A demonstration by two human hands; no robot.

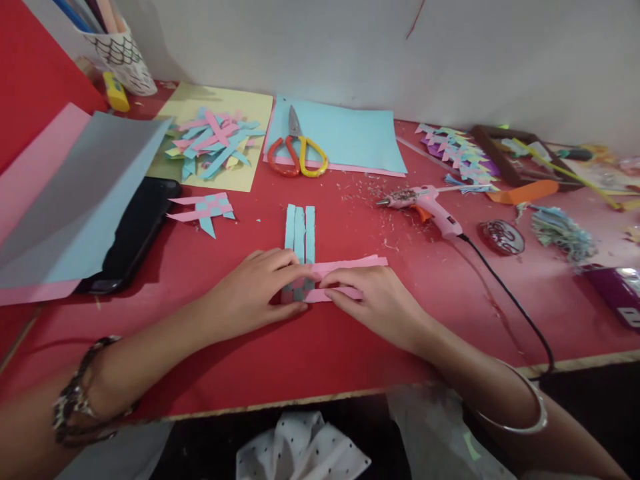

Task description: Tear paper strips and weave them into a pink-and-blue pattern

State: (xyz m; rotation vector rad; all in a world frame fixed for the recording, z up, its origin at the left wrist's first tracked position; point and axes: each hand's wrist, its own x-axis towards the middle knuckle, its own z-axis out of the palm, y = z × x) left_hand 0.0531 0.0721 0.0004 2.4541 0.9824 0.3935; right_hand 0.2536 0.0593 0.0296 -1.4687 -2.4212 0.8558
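Note:
Blue paper strips stand side by side on the red table, crossed near their lower ends by pink paper strips running to the right. My left hand grips the crossing, its thumb and fingers on either side and covering part of the weave. From the right, my right hand pinches the pink strips just beside the blue ones; its fingertips partly hide the lower pink strip. Left of them lies a small woven piece of pink and blue strips with loose tails.
A pile of cut strips lies on a yellow sheet. Scissors rest on a blue sheet. A pink glue gun with a black cord is at right. A black phone-like object sits under sheets at left.

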